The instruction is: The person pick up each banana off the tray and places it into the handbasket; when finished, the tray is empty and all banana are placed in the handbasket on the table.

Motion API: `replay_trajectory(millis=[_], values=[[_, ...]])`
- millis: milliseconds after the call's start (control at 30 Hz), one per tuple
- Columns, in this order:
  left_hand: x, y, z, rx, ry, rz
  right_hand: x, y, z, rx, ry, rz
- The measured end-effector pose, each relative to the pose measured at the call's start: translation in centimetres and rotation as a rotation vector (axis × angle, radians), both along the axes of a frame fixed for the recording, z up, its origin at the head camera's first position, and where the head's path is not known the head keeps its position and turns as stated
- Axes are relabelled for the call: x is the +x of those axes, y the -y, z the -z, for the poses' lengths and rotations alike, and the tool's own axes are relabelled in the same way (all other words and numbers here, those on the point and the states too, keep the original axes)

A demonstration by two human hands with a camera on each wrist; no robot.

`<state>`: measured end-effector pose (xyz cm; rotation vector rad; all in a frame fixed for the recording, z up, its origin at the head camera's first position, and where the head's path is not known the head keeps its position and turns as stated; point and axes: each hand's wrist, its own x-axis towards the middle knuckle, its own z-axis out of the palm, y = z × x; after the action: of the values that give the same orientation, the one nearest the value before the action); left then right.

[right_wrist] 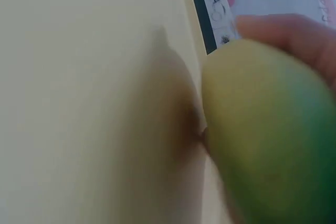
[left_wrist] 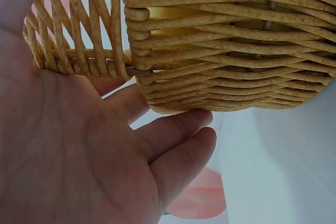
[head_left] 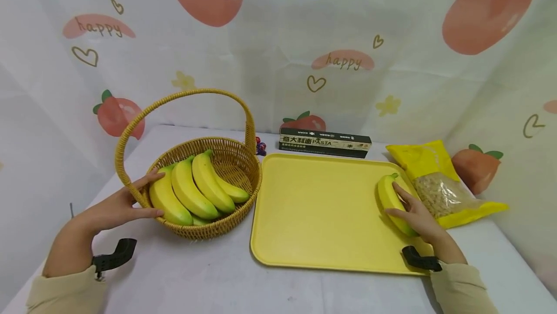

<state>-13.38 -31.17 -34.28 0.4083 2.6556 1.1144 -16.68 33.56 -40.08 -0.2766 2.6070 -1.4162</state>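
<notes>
A wicker basket (head_left: 209, 229) with a tall arched handle stands on the left. Several bananas (head_left: 176, 195) lie side by side in it, green at their ends. My left hand (head_left: 117, 210) grips the basket's left side by the foot of the handle; in the left wrist view its fingers (left_wrist: 181, 153) reach along the woven wall. Over the right end of a yellow tray (head_left: 322, 212), my right hand (head_left: 413, 217) holds a single banana (head_left: 389, 195) between thumb and fingers. Close up, that banana (right_wrist: 262, 124) casts a shadow on the tray, its green end toward the camera.
Behind the tray stands a dark pasta box (head_left: 325, 143). A yellow bag (head_left: 444, 191) with a see-through window lies beside the tray's right edge. Small wrapped items (head_left: 260, 146) sit behind the basket. A printed curtain (head_left: 270, 38) hangs at the back.
</notes>
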Motion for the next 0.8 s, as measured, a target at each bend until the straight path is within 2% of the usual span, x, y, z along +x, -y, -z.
replay_trajectory(millis=[267, 633, 800], values=[[0.0, -0.1, 0.0, 0.003, -0.002, 0.001, -0.8, 2.8, -1.4, -0.026, 0.018, -0.077], [0.0, -0.3, 0.0, 0.004, 0.027, -0.026, -3.1, 9.0, -3.5, -0.160, 0.055, -0.263], [0.1, -0.2, 0.0, 0.008, 0.029, -0.026, -3.6, 12.6, -4.8, -0.198, 0.049, -0.358]])
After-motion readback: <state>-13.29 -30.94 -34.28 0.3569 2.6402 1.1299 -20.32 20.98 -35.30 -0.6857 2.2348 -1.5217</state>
